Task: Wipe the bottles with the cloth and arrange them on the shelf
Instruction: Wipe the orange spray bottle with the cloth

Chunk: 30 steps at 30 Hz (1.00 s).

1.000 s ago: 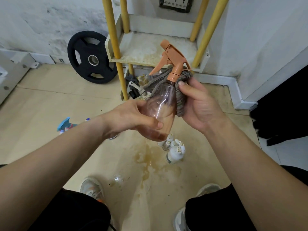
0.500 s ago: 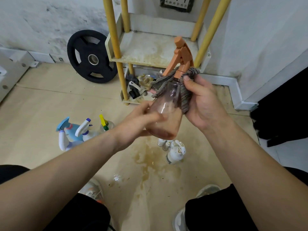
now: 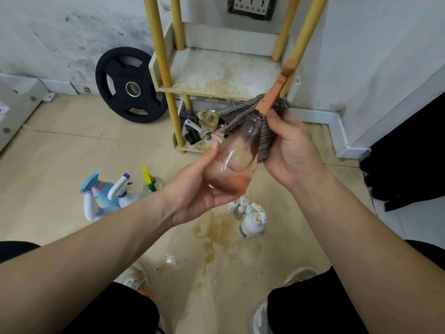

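Nothing legible anywhere — labels on the white bottles [image 3: 251, 224] on the floor [image 3: 72, 145] are too small, the wall socket [image 3: 251, 7] blurred.

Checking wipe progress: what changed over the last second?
The clear pinkish plastic spray bottle was turned about its axis: its orange trigger head, first pointing left, now faces away, up-right. The left hand regripped, from thumb across the front to cupping the base. Unchanged: right hand holding the grey knitted cloth round the neck; small white bottles on the floor.
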Available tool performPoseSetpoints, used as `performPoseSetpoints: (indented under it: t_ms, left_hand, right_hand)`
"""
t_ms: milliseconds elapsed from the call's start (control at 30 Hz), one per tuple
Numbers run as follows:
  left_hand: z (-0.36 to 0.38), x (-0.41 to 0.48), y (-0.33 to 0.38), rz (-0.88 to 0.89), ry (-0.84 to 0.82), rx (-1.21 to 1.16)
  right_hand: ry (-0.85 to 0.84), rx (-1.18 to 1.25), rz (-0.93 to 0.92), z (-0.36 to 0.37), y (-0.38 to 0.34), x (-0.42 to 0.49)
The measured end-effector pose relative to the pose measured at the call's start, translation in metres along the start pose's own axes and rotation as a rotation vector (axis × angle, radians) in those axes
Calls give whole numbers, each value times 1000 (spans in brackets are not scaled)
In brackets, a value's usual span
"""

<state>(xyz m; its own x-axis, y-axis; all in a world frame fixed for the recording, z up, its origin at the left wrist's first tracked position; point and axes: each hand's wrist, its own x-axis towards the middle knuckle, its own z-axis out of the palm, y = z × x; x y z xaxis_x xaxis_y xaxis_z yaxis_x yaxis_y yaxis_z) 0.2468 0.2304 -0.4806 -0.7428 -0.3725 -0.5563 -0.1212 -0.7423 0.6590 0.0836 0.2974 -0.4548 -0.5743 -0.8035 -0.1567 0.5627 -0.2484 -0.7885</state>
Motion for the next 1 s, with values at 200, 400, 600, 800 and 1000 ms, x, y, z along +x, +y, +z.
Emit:
performPoseSetpoints:
  t_ms: [200,400,600,800,1000]
  left_hand:
    - [4,4,-19,269,76,256]
    - [10,-2,-12,308,90,381]
    - [18,-5,-11,356,255,473]
    - [8,3,-5,403,405,496]
    - [-7,8,1,437,448,663]
  right_hand:
    - [-12,-62,-27,-1,7,2]
    - [-43,-139,-67,8,5,-3]
    - [101,-339,-166,18,16,-8]
    - [224,-455,-106,9,22,-8]
    - [414,-292,-237,2,11,-1]
